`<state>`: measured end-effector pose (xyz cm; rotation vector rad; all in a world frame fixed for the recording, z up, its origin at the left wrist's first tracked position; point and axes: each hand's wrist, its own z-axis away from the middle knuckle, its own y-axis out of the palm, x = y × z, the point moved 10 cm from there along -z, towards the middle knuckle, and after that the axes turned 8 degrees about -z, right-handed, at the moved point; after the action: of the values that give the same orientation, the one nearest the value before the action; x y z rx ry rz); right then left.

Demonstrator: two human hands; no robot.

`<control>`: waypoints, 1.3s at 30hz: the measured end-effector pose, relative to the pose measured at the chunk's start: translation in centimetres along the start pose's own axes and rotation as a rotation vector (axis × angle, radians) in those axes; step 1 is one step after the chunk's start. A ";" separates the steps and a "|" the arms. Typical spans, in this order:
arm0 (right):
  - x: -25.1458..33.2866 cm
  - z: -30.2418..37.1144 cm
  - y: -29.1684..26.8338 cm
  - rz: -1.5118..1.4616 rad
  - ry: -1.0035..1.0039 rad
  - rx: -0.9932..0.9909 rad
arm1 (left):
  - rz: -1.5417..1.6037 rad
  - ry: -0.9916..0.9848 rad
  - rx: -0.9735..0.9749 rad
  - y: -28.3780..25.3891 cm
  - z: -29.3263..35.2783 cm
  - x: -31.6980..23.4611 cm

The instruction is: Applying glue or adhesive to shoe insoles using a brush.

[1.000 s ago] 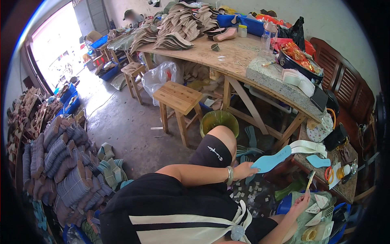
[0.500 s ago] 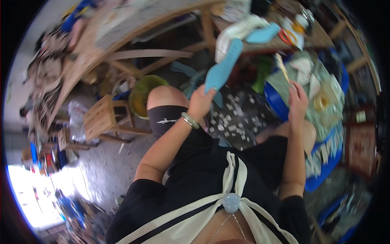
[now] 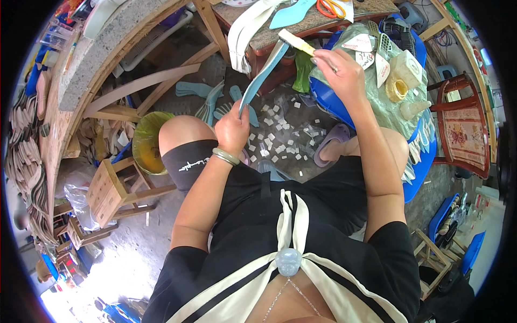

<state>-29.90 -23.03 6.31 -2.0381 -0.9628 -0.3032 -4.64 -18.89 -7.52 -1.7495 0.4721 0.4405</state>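
My left hand (image 3: 233, 132) is closed around the lower end of a light blue insole (image 3: 262, 78), held up and seen nearly edge-on. In my right hand (image 3: 342, 72) I grip a small brush (image 3: 297, 42) by its pale handle. Its head is at the insole's upper end; the bristles seem to touch it. On the table edge beyond lie another blue insole (image 3: 293, 13), a bundle of white strips (image 3: 250, 32) and orange-handled scissors (image 3: 329, 8). Right of my right hand, an open yellowish jar (image 3: 397, 90) rests on a green plastic sheet (image 3: 371, 94).
The sheet covers a blue tub (image 3: 324, 99) by my right knee. More blue insoles (image 3: 200, 91) and scattered white bits (image 3: 280, 132) lie on the floor. A yellow-green bin (image 3: 148, 145) and a wooden stool (image 3: 110, 188) stand left; a wooden chair (image 3: 464, 126) stands right.
The insole has turned from face-on to nearly edge-on. My right hand has brought the brush leftward to its upper end. The whole view has shifted.
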 end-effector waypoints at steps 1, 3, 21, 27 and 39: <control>-0.4 0.0 0.4 0.000 0.003 0.010 | -0.013 0.005 -0.003 -0.2 0.0 0.0; -0.2 0.2 1.3 0.003 -0.055 0.014 | -0.039 0.008 0.003 -0.3 0.1 0.1; 4.6 6.7 8.5 -0.446 0.245 0.275 | -0.104 -0.007 0.000 -0.5 1.1 2.4; 0.0 3.9 3.8 -0.213 0.160 0.017 | -0.061 0.129 -0.157 -2.2 1.6 0.9; -10.2 7.8 5.4 -0.351 0.712 0.322 | 0.061 0.090 -0.195 -2.2 2.6 3.4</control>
<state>-33.88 -24.20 -6.99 -1.3033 -0.8312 -0.9249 -0.71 -16.19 -8.06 -1.9530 0.5627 0.4653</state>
